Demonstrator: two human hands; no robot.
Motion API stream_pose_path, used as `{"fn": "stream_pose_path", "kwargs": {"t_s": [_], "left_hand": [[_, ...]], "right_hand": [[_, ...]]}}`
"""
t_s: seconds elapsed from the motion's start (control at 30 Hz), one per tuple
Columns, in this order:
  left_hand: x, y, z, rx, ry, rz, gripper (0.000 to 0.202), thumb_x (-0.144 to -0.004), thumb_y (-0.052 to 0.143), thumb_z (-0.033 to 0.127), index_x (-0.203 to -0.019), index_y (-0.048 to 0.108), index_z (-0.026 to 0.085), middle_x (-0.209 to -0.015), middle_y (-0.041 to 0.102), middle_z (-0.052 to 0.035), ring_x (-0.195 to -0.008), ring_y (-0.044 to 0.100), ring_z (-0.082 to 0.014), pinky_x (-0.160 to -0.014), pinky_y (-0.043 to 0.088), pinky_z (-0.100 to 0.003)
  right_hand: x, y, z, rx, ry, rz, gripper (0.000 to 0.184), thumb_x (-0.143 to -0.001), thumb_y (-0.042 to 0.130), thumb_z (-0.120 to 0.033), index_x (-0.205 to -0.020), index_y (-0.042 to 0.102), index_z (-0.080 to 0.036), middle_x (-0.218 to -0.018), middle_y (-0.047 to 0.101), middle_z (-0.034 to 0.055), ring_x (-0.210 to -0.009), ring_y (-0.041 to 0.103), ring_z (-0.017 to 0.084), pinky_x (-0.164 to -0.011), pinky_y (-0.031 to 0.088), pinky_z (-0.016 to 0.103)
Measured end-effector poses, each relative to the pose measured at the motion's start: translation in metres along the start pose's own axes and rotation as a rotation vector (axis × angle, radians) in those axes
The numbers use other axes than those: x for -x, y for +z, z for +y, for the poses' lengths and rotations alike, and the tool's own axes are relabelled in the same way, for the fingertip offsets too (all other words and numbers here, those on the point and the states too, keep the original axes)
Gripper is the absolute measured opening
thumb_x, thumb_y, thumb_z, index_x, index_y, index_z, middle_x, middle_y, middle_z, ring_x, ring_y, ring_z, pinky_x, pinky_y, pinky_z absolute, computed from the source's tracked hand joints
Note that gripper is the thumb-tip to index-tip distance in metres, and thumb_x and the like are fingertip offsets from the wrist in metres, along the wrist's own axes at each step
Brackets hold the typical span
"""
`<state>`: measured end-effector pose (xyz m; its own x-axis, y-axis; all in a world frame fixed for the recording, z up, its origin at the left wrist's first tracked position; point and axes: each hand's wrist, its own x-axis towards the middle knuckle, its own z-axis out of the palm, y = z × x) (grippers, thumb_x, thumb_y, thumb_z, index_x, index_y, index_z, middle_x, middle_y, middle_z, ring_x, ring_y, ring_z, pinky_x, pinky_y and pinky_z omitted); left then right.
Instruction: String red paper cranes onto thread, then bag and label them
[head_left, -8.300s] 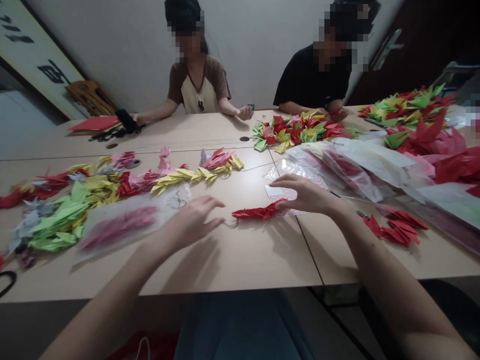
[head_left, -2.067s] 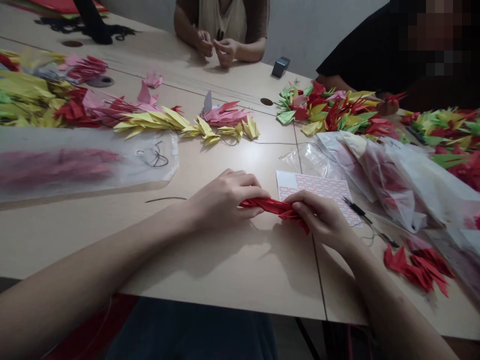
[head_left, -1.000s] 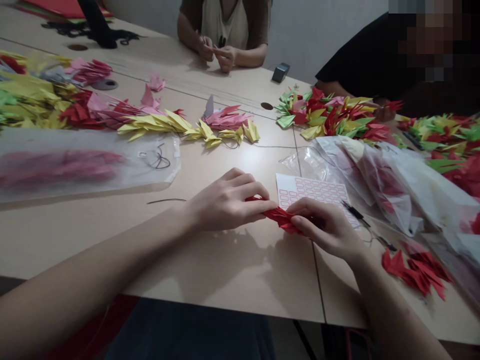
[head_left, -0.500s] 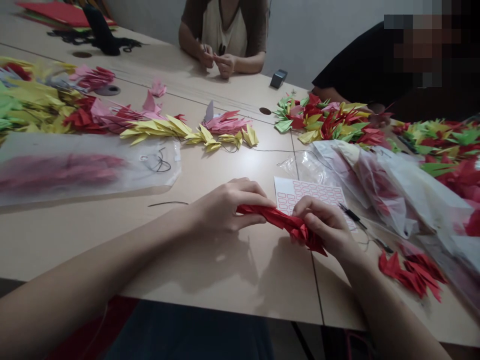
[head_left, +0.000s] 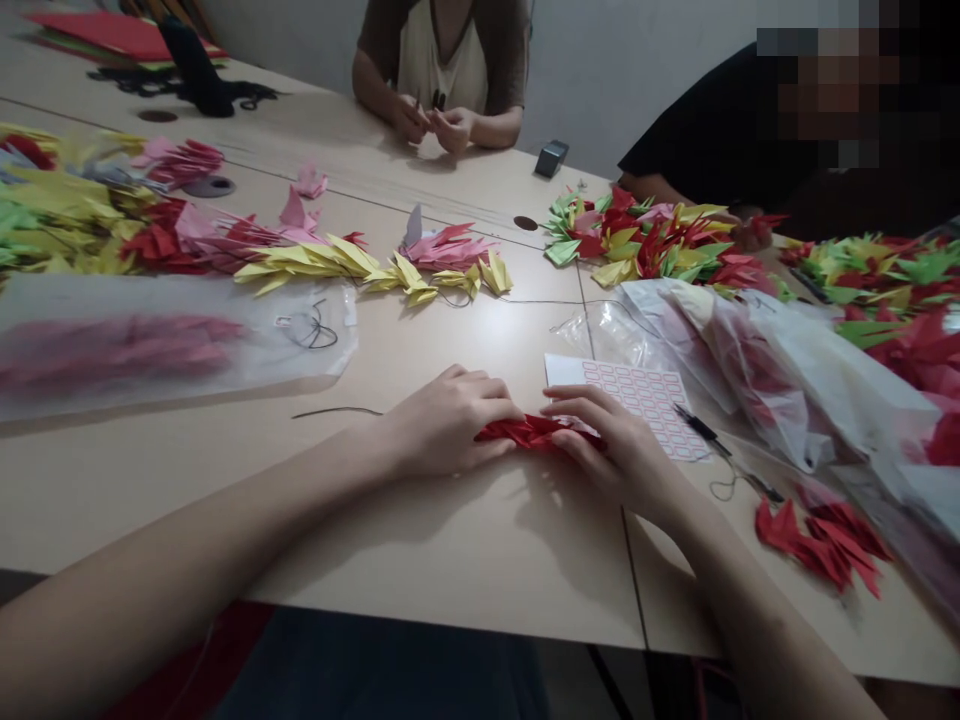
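Low over the table in front of me lies a bundle of folded red paper cranes (head_left: 531,432), pressed together in a row. My left hand (head_left: 454,420) is closed on its left end, thumb on the near side. Round the right part, my right hand (head_left: 619,445) has its thumb in front and its fingers on the far side; the palm hides that end. A dark cord (head_left: 336,410) sticks out to the left of my left hand. Just behind my right hand lies a white sheet of red-outlined labels (head_left: 637,390).
Strings of coloured cranes (head_left: 307,265) cross the table at the left; more cranes (head_left: 637,240) are heaped at the right. A frosted bag (head_left: 172,345) lies left, plastic bags (head_left: 810,360) right. Black snips (head_left: 701,428) and loose red cranes (head_left: 821,540) lie nearby. Two people sit across.
The red bundle has gone from slanting down to the right to nearly level. My right hand has moved left and up along it, with its fingers now stretched over the far side.
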<state>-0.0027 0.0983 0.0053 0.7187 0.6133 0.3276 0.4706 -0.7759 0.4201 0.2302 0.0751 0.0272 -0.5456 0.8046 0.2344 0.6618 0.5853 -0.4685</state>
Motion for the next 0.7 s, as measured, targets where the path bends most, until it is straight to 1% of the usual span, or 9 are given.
{"fn": "stream_pose_path", "kwargs": {"t_s": [0.07,0.13,0.17,0.27,0.37,0.47,0.57,0.63,0.7], "left_hand": [[0.000,-0.001,-0.001,-0.012,-0.027,-0.025,0.023,-0.087,0.054,0.034,-0.101,0.066,0.020,-0.097,0.066,-0.0045,-0.092,0.059,-0.0188,-0.085,0.039,-0.034],[-0.001,-0.004,0.000,-0.010,-0.060,-0.055,0.025,-0.088,0.053,0.038,-0.100,0.065,0.020,-0.096,0.067,-0.0044,-0.092,0.059,-0.0192,-0.085,0.038,-0.034],[-0.001,-0.005,0.001,-0.008,-0.083,-0.068,0.026,-0.088,0.053,0.039,-0.100,0.065,0.020,-0.095,0.067,-0.0044,-0.092,0.059,-0.0194,-0.085,0.038,-0.034],[-0.002,-0.008,0.005,-0.002,-0.142,-0.078,0.029,-0.086,0.054,0.041,-0.101,0.063,0.018,-0.095,0.068,-0.0053,-0.093,0.059,-0.0200,-0.086,0.038,-0.035],[-0.002,-0.009,0.007,-0.006,-0.180,-0.068,0.026,-0.086,0.054,0.035,-0.102,0.062,0.017,-0.097,0.068,-0.0064,-0.094,0.059,-0.0213,-0.087,0.039,-0.037],[-0.001,-0.008,0.007,-0.037,-0.204,-0.060,0.029,-0.085,0.054,0.030,-0.109,0.059,0.015,-0.104,0.067,-0.0088,-0.098,0.060,-0.0234,-0.089,0.039,-0.041],[-0.001,-0.006,0.008,-0.110,-0.164,-0.064,0.037,-0.083,0.057,0.032,-0.116,0.057,0.015,-0.106,0.065,-0.0097,-0.099,0.059,-0.0251,-0.087,0.041,-0.041],[-0.001,-0.004,0.008,-0.155,-0.119,-0.066,0.036,-0.082,0.059,0.032,-0.115,0.058,0.017,-0.104,0.064,-0.0085,-0.097,0.059,-0.0246,-0.084,0.042,-0.039],[-0.001,-0.002,0.007,-0.177,-0.076,-0.066,0.030,-0.083,0.059,0.031,-0.111,0.061,0.019,-0.100,0.064,-0.0072,-0.093,0.059,-0.0231,-0.080,0.043,-0.037]], "right_hand": [[0.001,-0.007,0.004,0.043,-0.024,-0.006,0.033,-0.086,0.058,-0.037,-0.114,0.056,-0.020,-0.120,0.058,0.0119,-0.112,0.055,0.024,-0.093,0.046,0.040],[0.002,-0.012,0.008,0.079,0.002,-0.039,0.048,-0.077,0.069,-0.040,-0.118,0.054,-0.019,-0.115,0.059,0.0119,-0.108,0.057,0.025,-0.090,0.048,0.040],[0.003,-0.014,0.010,0.096,0.016,-0.060,0.048,-0.074,0.071,-0.038,-0.116,0.055,-0.019,-0.110,0.061,0.0110,-0.102,0.059,0.025,-0.086,0.049,0.039],[0.003,-0.010,0.011,0.104,0.020,-0.111,0.028,-0.079,0.066,-0.030,-0.104,0.060,-0.019,-0.096,0.064,0.0081,-0.088,0.061,0.022,-0.075,0.050,0.035],[0.001,-0.003,0.009,0.059,-0.009,-0.108,0.016,-0.084,0.058,-0.025,-0.099,0.060,-0.019,-0.093,0.063,0.0079,-0.086,0.060,0.021,-0.073,0.049,0.034],[0.000,-0.001,0.007,0.038,0.010,-0.124,0.013,-0.085,0.057,-0.025,-0.095,0.060,-0.019,-0.092,0.061,0.0081,-0.084,0.058,0.020,-0.073,0.048,0.034],[0.001,-0.002,0.005,0.041,0.026,-0.117,0.014,-0.085,0.056,-0.025,-0.096,0.061,-0.019,-0.092,0.061,0.0090,-0.085,0.058,0.021,-0.074,0.048,0.035],[0.001,-0.002,0.004,0.017,0.006,-0.112,0.017,-0.087,0.054,-0.024,-0.101,0.062,-0.020,-0.096,0.061,0.0095,-0.088,0.058,0.021,-0.077,0.049,0.035],[0.001,-0.001,0.004,0.003,-0.020,-0.107,0.021,-0.087,0.052,-0.022,-0.106,0.063,-0.021,-0.099,0.061,0.0097,-0.092,0.058,0.021,-0.078,0.049,0.035]]}}
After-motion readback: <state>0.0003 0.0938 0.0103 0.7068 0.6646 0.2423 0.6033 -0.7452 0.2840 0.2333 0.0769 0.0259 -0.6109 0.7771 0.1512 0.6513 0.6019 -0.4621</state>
